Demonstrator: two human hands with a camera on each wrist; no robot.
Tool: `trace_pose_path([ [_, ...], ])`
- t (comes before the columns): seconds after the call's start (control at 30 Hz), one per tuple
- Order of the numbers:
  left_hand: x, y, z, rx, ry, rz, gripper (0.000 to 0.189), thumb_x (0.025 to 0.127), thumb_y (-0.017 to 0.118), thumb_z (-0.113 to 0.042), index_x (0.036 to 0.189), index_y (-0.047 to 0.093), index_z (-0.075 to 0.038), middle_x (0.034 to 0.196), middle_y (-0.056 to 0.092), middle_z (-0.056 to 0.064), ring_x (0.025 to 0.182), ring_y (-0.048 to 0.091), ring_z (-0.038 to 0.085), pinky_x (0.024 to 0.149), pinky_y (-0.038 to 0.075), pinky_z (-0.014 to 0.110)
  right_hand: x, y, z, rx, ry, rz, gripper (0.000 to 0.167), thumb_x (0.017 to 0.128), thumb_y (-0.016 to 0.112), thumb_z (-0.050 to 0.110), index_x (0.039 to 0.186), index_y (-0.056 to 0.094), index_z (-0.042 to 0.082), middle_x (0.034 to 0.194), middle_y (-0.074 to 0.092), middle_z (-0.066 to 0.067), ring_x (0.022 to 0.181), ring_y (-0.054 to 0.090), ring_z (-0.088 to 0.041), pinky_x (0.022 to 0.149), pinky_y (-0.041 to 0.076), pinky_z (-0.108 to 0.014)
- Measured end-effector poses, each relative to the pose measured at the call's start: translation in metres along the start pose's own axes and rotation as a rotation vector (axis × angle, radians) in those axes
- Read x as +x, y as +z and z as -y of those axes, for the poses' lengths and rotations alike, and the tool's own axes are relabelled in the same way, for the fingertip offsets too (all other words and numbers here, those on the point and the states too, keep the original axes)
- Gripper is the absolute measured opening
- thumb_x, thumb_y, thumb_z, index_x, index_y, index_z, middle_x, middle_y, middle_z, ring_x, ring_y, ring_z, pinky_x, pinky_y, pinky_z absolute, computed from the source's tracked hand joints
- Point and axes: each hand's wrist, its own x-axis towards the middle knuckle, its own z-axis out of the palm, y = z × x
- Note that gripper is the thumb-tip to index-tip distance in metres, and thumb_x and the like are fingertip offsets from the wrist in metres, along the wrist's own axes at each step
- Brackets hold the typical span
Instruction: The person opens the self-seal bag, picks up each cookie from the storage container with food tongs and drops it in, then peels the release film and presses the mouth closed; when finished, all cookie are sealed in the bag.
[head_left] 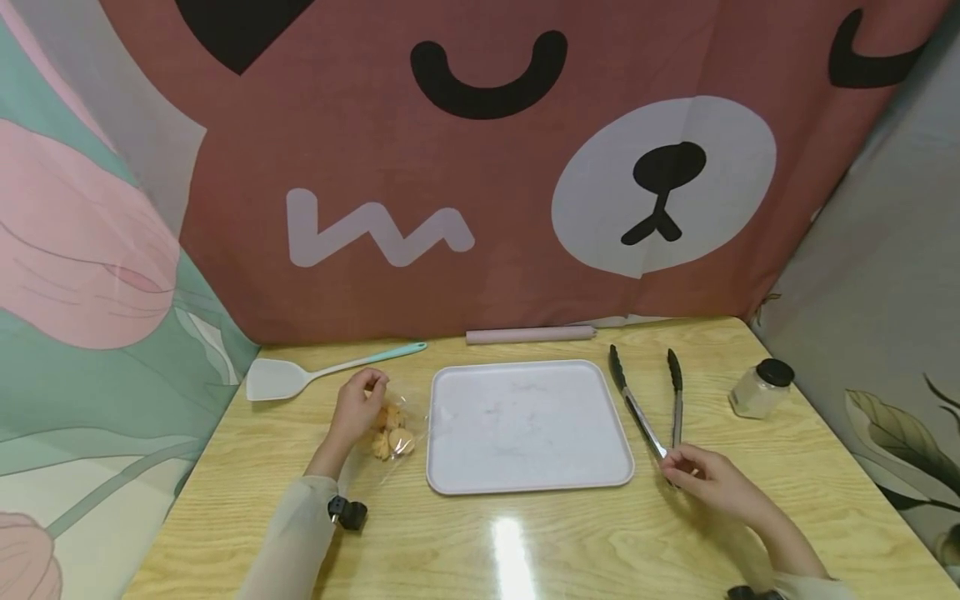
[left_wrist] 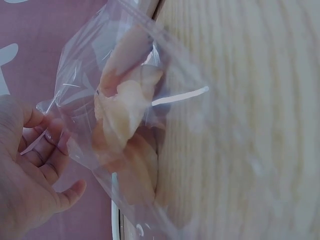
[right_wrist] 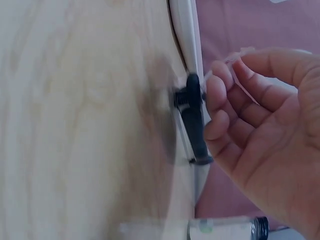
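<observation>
My left hand (head_left: 359, 408) pinches the upper edge of a clear plastic bag (left_wrist: 75, 90), its fingers curled at the film in the left wrist view. Inside the bag lie several golden-brown biscuits (head_left: 392, 432). My right hand (head_left: 708, 481) is over the near end of a pair of tongs (head_left: 645, 421) with black tips, which lie spread on the table. Between its thumb and curled fingers shows a thin pale strip (right_wrist: 232, 59), too small to name. A white rectangular tray (head_left: 528, 429) lies between the hands.
A white spatula (head_left: 279, 379) with a turquoise handle lies at the back left. By the curtain is a pale pink cylinder (head_left: 529, 335). A jar (head_left: 761, 389) with a black lid stands at the right. The wooden table (head_left: 435, 542) meets printed curtains.
</observation>
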Motion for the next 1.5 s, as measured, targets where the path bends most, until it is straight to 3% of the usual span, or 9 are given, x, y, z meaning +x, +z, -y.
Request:
trace_pose_path([
  [0.2,0.000,0.000,0.000,0.013,0.003,-0.006,0.008,0.089,0.056,0.000,0.089,0.063,0.002,0.087,0.063,0.015,0.082,0.057,0.027,0.076,0.045,0.040,-0.008,-0.015,-0.001,0.026,0.023,0.085,0.011,0.094,0.052,-0.004,0.100,0.059,-0.007,0.095,0.064,0.000,0.081,0.056,-0.002,0.060,0.047,-0.024],
  [0.3,-0.001,-0.001,-0.001,0.009,0.000,-0.007,0.008,0.089,0.056,0.000,0.089,0.063,0.001,0.088,0.064,0.015,0.082,0.058,0.027,0.077,0.045,0.040,-0.012,-0.022,0.002,0.023,0.113,0.115,0.018,0.097,0.048,0.002,0.107,0.059,-0.009,0.098,0.065,-0.007,0.082,0.058,-0.003,0.063,0.050,-0.026],
  [0.43,-0.001,-0.001,-0.001,0.006,-0.006,-0.001,0.008,0.089,0.055,0.000,0.089,0.063,0.001,0.088,0.063,0.015,0.083,0.057,0.027,0.077,0.045,0.041,-0.017,-0.027,0.010,-0.133,0.280,0.068,0.026,0.098,0.051,0.015,0.113,0.061,-0.004,0.104,0.066,-0.015,0.084,0.058,-0.003,0.066,0.050,-0.027],
  [0.57,-0.001,-0.001,0.000,0.010,-0.008,0.004,0.008,0.089,0.055,0.000,0.090,0.063,0.001,0.089,0.063,0.015,0.083,0.057,0.028,0.078,0.045,0.041,-0.018,-0.030,0.016,-0.245,0.347,0.010,0.031,0.097,0.055,0.020,0.117,0.061,-0.004,0.110,0.064,-0.018,0.087,0.057,-0.011,0.066,0.049,-0.034],
  [0.83,-0.001,-0.002,-0.001,0.008,-0.013,0.006,0.008,0.090,0.055,0.000,0.091,0.063,0.001,0.090,0.064,0.015,0.084,0.057,0.028,0.078,0.045,0.041,-0.004,-0.022,0.023,-0.259,0.245,-0.123,0.026,0.095,0.058,0.014,0.116,0.061,-0.001,0.103,0.065,-0.013,0.085,0.051,0.004,0.062,0.043,-0.025],
  [1.1,-0.003,-0.004,-0.005,-0.005,-0.023,0.015,0.008,0.092,0.055,-0.002,0.093,0.063,0.001,0.090,0.064,0.015,0.087,0.058,0.029,0.081,0.045,0.042,0.024,0.006,0.031,-0.180,0.044,-0.154,0.026,0.091,0.061,0.004,0.117,0.060,0.000,0.097,0.064,-0.011,0.083,0.054,-0.001,0.059,0.043,-0.025],
  [1.33,-0.003,-0.007,-0.009,-0.038,-0.002,0.005,0.011,0.093,0.057,-0.004,0.095,0.063,0.004,0.090,0.064,0.017,0.089,0.060,0.032,0.084,0.047,0.045,0.054,0.041,0.045,-0.093,-0.088,-0.120,0.030,0.089,0.062,0.000,0.119,0.058,0.000,0.097,0.065,-0.014,0.082,0.056,-0.006,0.060,0.045,-0.024],
  [1.5,-0.004,-0.010,-0.015,-0.026,0.016,-0.014,0.013,0.094,0.058,-0.007,0.096,0.064,0.005,0.089,0.065,0.016,0.086,0.061,0.028,0.080,0.049,0.039,0.071,0.065,0.051,-0.043,-0.144,-0.047,0.031,0.089,0.062,-0.002,0.120,0.058,0.000,0.099,0.065,-0.015,0.083,0.057,-0.008,0.062,0.046,-0.024],
])
